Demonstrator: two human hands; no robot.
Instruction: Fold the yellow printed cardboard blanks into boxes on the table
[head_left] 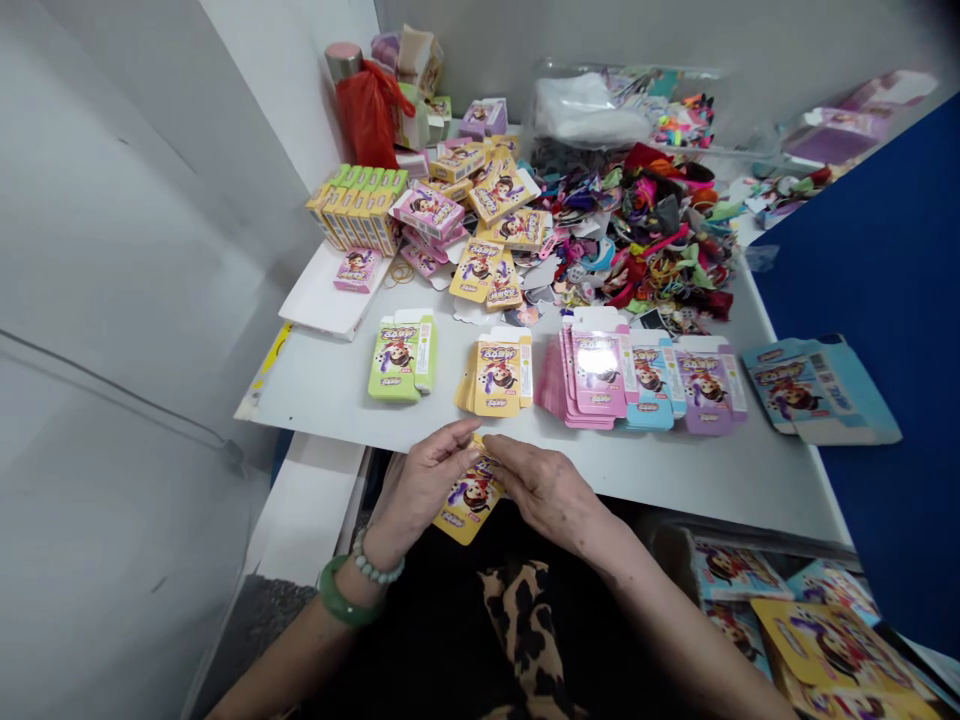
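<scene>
Between my two hands, just off the table's front edge, is a yellow printed carton (466, 502), tilted with its lower flap toward me. My left hand (433, 470) grips its left side and upper end, thumb across the top. My right hand (546, 488) presses on its upper right edge with fingers held together. The fingers hide the carton's upper end. Just beyond my hands lies a stack of flat yellow cartons (496, 375). Left of it is a green carton stack (397, 358); to the right are pink (598, 375), blue (651, 380) and purple stacks (705, 388).
A pile of filled boxes (495, 195) and a heap of colourful small items (645, 235) cover the back of the table (330, 385). Boxes stand in a row (360, 210) at left. A large blue carton (821, 390) overhangs the right edge. More cartons (832, 640) lie in a container below right.
</scene>
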